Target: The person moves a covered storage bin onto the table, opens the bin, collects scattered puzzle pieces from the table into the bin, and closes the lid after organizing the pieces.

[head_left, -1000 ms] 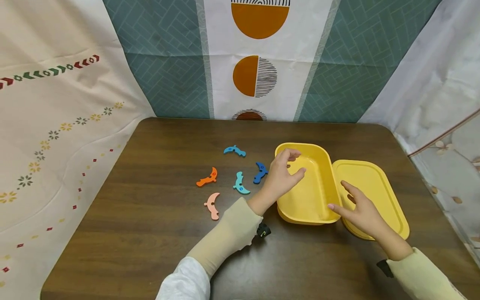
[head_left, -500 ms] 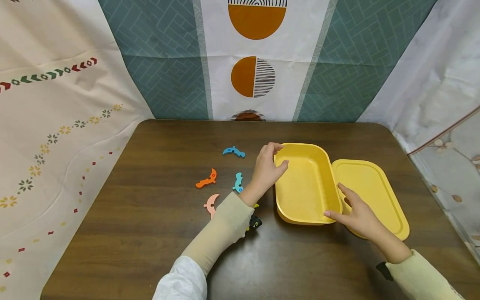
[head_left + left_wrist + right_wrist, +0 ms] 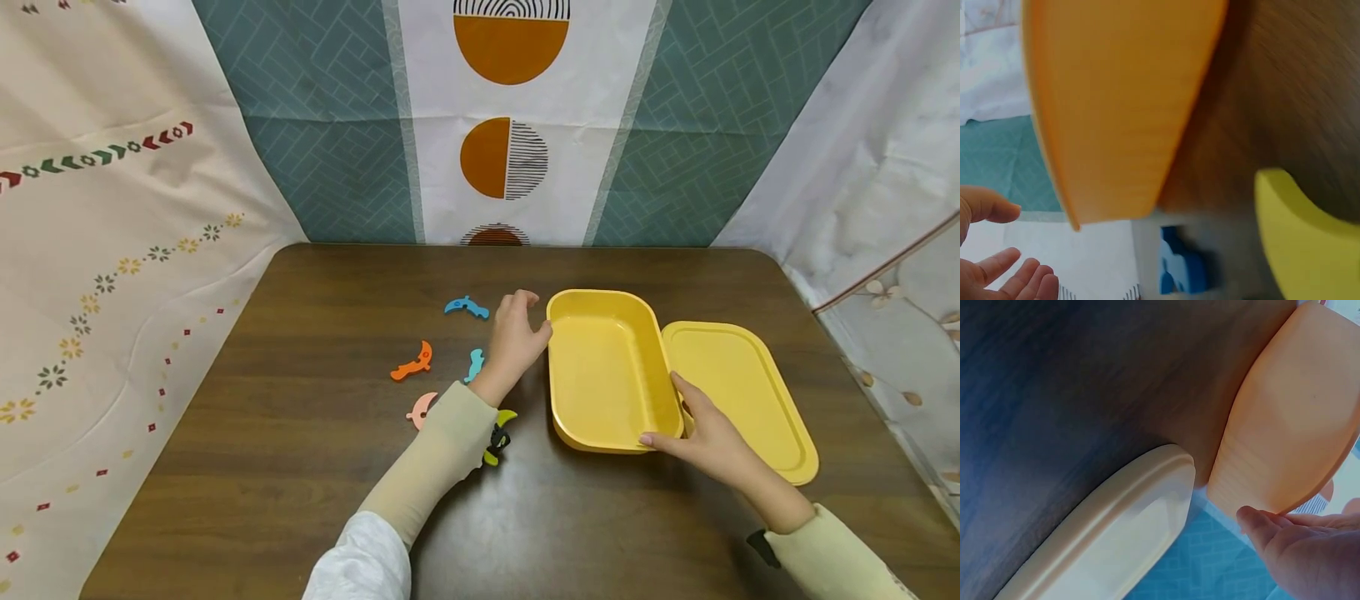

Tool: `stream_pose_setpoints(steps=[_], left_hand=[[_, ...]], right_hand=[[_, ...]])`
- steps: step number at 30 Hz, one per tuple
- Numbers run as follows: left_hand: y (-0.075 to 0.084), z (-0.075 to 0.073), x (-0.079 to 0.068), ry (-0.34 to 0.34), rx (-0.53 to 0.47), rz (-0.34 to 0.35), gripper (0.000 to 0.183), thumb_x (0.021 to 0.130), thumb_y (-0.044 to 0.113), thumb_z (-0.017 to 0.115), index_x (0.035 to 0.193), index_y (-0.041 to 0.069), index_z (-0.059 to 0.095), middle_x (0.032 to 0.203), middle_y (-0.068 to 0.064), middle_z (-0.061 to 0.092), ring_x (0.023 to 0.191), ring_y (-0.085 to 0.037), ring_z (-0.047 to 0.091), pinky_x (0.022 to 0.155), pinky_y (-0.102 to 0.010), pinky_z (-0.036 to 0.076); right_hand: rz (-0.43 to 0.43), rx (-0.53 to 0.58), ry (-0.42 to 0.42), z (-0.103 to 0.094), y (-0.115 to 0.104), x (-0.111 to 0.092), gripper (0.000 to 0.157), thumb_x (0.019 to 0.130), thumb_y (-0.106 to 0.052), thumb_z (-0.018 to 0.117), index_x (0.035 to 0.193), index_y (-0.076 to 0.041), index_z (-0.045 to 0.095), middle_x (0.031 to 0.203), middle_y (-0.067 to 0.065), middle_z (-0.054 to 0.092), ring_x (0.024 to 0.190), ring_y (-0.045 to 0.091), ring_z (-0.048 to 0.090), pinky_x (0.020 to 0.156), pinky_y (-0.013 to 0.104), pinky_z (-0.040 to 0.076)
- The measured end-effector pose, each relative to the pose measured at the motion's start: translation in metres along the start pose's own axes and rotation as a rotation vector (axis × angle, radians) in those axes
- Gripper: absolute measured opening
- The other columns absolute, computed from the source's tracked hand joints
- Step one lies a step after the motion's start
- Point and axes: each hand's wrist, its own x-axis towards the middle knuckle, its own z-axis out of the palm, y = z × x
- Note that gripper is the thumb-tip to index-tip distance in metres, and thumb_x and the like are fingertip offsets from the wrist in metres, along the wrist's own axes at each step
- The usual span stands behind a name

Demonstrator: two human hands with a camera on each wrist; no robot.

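A yellow plastic box (image 3: 606, 367) stands upright on the table, its inside bare. At its near right corner my right hand (image 3: 708, 437) grips the rim, thumb over the top and fingers along the outer wall. In the right wrist view, a fingertip (image 3: 1247, 517) lies against that wall. Just off the left rim is my left hand (image 3: 513, 342), fingers loosely bent around nothing. The left wrist view shows it apart from the box wall (image 3: 1122, 106). A blue curved piece (image 3: 1185, 269) lies beyond the box there, hidden by my left hand in the head view.
The yellow lid (image 3: 750, 392) lies right against the box's right side. Small sickle-shaped pieces lie left: light blue (image 3: 467, 307), orange (image 3: 412, 362), turquoise (image 3: 475, 365), pink (image 3: 422, 408). A yellow-green piece (image 3: 506, 417) is partly covered by my left wrist.
My left hand has moved left, from over the box to outside its left rim. My right hand has moved slightly from the corner's edge onto the rim. The box looks unmoved.
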Motion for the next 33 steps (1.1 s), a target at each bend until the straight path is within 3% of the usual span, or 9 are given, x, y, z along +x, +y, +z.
stream_pose_setpoints(steps=[5, 14, 23, 33], left_hand=[[-0.010, 0.004, 0.001, 0.007, 0.081, -0.024, 0.040, 0.086, 0.017, 0.067, 0.122, 0.003, 0.054, 0.117, -0.014, 0.055, 0.106, -0.029, 0.054, 0.086, -0.039, 0.049], [-0.022, 0.005, 0.002, -0.057, 0.146, -0.110, 0.049, 0.084, 0.024, 0.071, 0.124, 0.001, 0.054, 0.116, -0.016, 0.055, 0.103, -0.030, 0.054, 0.079, -0.038, 0.050], [-0.027, 0.006, 0.001, -0.129, 0.199, -0.205, 0.058, 0.081, 0.034, 0.075, 0.122, 0.000, 0.052, 0.119, -0.018, 0.054, 0.109, -0.033, 0.053, 0.085, -0.041, 0.051], [-0.028, 0.006, 0.002, -0.209, 0.237, -0.240, 0.066, 0.076, 0.036, 0.079, 0.123, -0.002, 0.051, 0.119, -0.021, 0.054, 0.110, -0.035, 0.054, 0.086, -0.043, 0.051]], right_hand=[[0.004, -0.026, 0.007, 0.001, -0.001, -0.001, 0.109, 0.073, -0.039, 0.080, 0.146, 0.012, 0.015, 0.144, 0.039, 0.026, 0.129, 0.055, 0.030, 0.100, 0.066, 0.028], [-0.047, -0.027, 0.020, 0.006, 0.002, -0.001, 0.116, 0.069, -0.037, 0.083, 0.144, 0.017, 0.014, 0.144, 0.040, 0.024, 0.129, 0.055, 0.030, 0.100, 0.065, 0.029], [-0.055, -0.016, 0.039, 0.010, 0.005, -0.002, 0.120, 0.067, -0.038, 0.085, 0.146, 0.014, 0.010, 0.145, 0.037, 0.024, 0.130, 0.052, 0.030, 0.099, 0.065, 0.030], [-0.059, -0.025, 0.041, 0.010, 0.006, -0.002, 0.121, 0.067, -0.038, 0.084, 0.146, 0.013, 0.009, 0.146, 0.038, 0.023, 0.130, 0.053, 0.029, 0.099, 0.065, 0.030]])
